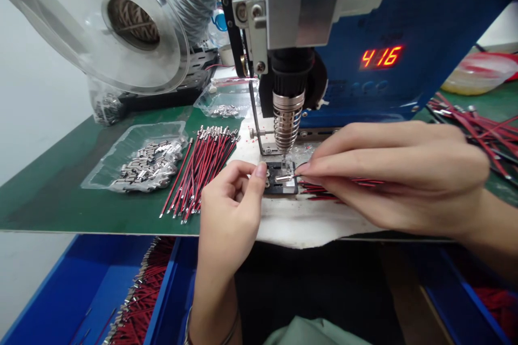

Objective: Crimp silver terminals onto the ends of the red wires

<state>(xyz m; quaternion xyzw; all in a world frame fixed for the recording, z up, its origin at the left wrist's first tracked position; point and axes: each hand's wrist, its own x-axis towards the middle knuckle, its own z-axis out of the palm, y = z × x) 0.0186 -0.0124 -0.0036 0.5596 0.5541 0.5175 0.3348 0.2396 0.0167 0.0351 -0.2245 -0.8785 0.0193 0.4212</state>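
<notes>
My right hand (400, 172) pinches a bundle of thin red wires (343, 186) and holds a metal-tipped end on the small black fixture (281, 183) under the finned metal nozzle (286, 121). My left hand (232, 199) is curled beside the fixture. Its thumb presses the fixture's left edge, and what its fingers hold, if anything, is hidden.
A bundle of red wires with metal ends (200, 167) lies left of the fixture, next to a clear bag of small metal sleeves (148, 164). More red wires (481, 132) lie at the right. The blue machine (404, 11) shows 416 (381, 57). A blue bin (89, 291) below holds finished wires (141, 296).
</notes>
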